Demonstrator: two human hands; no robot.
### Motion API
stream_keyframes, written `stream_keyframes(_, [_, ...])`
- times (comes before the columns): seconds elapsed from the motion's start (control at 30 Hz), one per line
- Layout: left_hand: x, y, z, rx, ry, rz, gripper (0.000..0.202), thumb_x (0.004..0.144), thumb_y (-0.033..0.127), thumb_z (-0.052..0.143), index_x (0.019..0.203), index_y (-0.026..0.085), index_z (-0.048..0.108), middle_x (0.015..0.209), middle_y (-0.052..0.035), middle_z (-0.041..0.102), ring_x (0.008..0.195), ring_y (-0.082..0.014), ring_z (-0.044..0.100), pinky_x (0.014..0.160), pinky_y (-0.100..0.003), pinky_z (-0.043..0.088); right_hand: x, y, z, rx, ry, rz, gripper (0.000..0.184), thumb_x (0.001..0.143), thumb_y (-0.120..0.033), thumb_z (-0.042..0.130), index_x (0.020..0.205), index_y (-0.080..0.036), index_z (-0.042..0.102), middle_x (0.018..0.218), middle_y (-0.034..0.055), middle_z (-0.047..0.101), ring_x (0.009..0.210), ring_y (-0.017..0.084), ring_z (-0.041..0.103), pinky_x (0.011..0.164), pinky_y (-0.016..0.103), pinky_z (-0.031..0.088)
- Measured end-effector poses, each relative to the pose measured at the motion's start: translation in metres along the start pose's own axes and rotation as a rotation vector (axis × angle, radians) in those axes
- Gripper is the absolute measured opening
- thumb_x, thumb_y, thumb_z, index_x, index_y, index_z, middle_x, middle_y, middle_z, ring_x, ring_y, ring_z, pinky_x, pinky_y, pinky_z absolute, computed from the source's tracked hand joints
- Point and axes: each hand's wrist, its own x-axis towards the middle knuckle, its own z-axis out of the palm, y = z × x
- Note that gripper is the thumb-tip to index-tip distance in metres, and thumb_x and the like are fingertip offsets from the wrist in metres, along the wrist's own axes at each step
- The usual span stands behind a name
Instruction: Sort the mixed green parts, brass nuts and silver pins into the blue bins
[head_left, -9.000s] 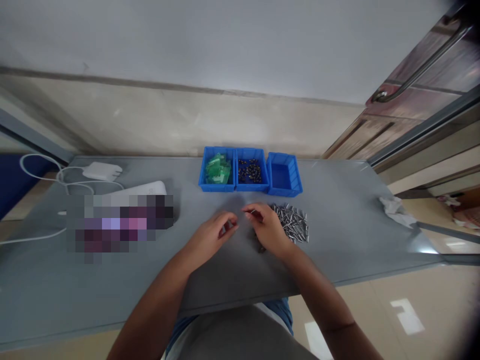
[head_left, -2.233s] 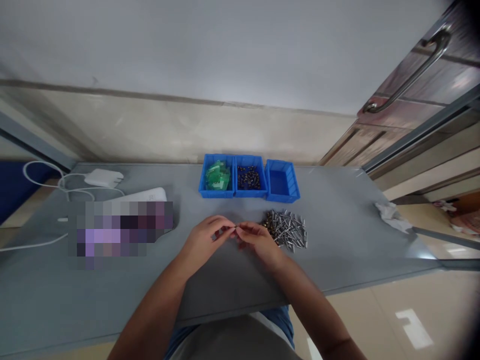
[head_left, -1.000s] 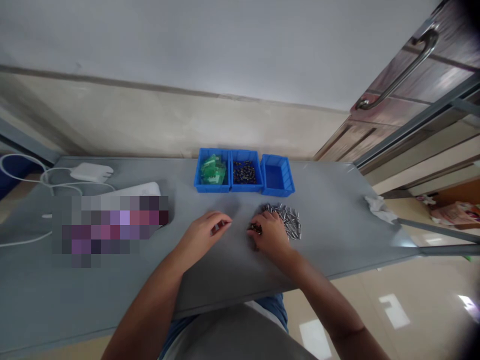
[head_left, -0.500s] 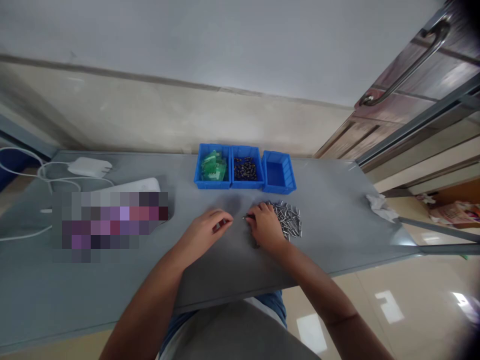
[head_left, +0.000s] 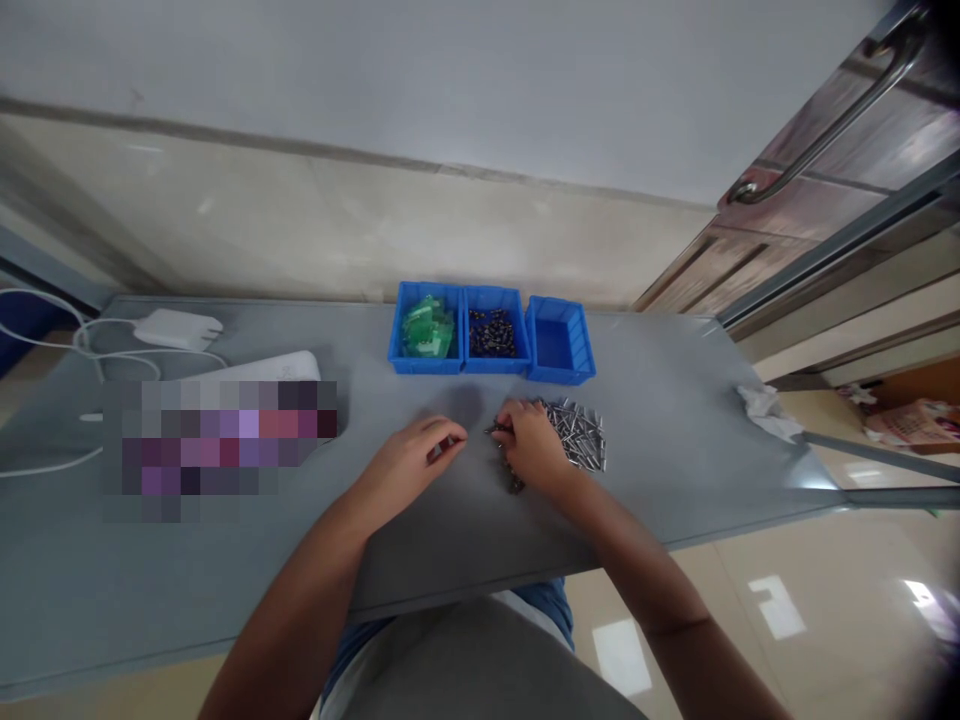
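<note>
Now, a steel pin (head_left: pixel 498 430) is pinched by the right hand (head_left: pixel 532 445) beside a heap of pins (head_left: pixel 579 435); whether the curled left hand (head_left: pixel 409 465) holds anything cannot be told.

Grey tabletop (head_left: pixel 476 530) parts the left hand (head_left: pixel 409 465) from the right hand (head_left: pixel 532 445), with steel pins (head_left: pixel 577 435) blocking rightward.

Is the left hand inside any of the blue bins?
No, the left hand is out in front of the three blue bins, over the gray tabletop.
</note>
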Motion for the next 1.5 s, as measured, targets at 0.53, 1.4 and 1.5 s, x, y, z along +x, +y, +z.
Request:
stream_keyframes(0.53, [0.000, -0.002, 0.001, 0.006, -0.013, 0.007, 0.012, 0.085, 0.023, 0.043, 0.091, 0.021, 0.054, 0.087, -0.0001, 0.056, 0.070, -0.0098, 0.052, 0.066, -0.023, 0.043, 0.004, 0.007, 0.004, 0.119, 0.036, -0.025, 0.011, 0.069, -0.010, 0.058, 0.077, -0.016, 0.055, 0.080, 0.0066, 0.059, 0.078, 0.018, 0.051, 0.073, 0.031, 0.037])
stream_keyframes(1.4, [0.000, 0.008, -0.005, -0.023, 0.133, 0.023, 0.010, 0.084, 0.022, 0.048, 0.089, 0.022, 0.057, 0.093, -0.0013, 0.059, 0.082, -0.0117, 0.057, 0.062, -0.019, 0.046, -0.017, -0.025, 0.002, 1.172, -0.183, 0.079, 0.022, 0.073, -0.028, 0.056, 0.091, -0.018, 0.064, 0.077, 0.0005, 0.062, 0.058, 0.008, 0.047, 0.055, 0.021, 0.038])
stream_keyframes(1.5, [0.000, 0.005, -0.004, -0.028, 0.154, 0.012, 0.009, 0.083, 0.020, 0.048, 0.088, 0.021, 0.056, 0.091, -0.0005, 0.059, 0.081, -0.0113, 0.057, 0.064, -0.019, 0.046, -0.020, -0.027, 0.001, 1.041, -0.021, 0.057, 0.020, 0.073, -0.026, 0.057, 0.091, -0.019, 0.063, 0.082, 0.0021, 0.064, 0.066, 0.010, 0.052, 0.061, 0.023, 0.041])
